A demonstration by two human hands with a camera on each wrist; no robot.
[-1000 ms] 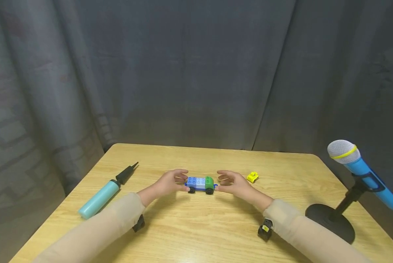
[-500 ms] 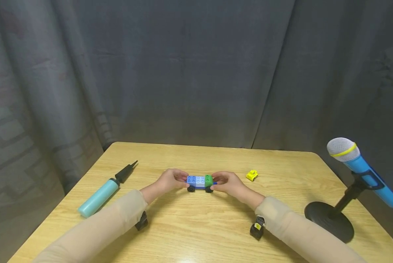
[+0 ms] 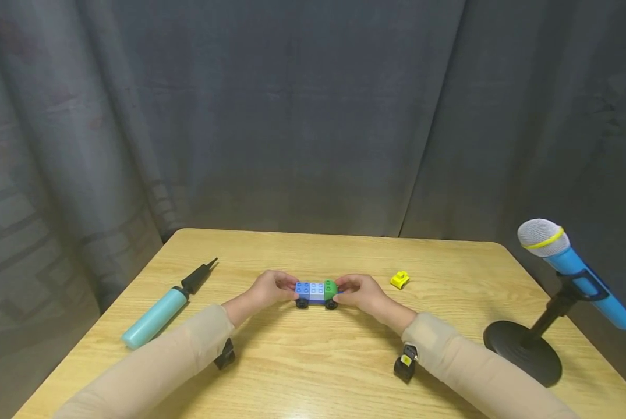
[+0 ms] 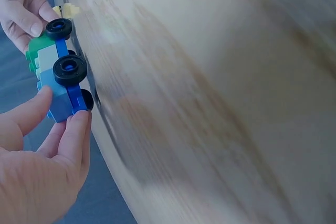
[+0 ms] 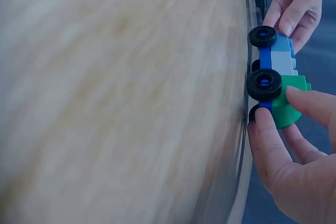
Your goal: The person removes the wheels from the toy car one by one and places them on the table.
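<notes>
Both hands hold a small toy car (image 3: 317, 291) built of toy bricks, near the middle of the wooden table. Its bricks are blue, pale blue and green, set on a dark blue base with black wheels. My left hand (image 3: 268, 289) grips the blue end between thumb and fingers. At the green end (image 5: 287, 100), my right hand (image 3: 365, 293) does the same, thumb against the green brick and a fingertip by the base in the right wrist view. Studs on top face up in the head view. In the left wrist view the wheels (image 4: 70, 70) show side-on.
A small yellow toy car (image 3: 400, 280) sits right of the right hand. A teal hand pump (image 3: 155, 317) with a black nozzle lies at the left. On the right a blue microphone (image 3: 575, 270) stands on a black round base (image 3: 522, 352). Grey curtains hang behind the table (image 3: 313, 372).
A second ago both hands were spread at either end of the brick car, fingers apart from it. They have come inward, the right hand moving left, and now grip its two ends.
</notes>
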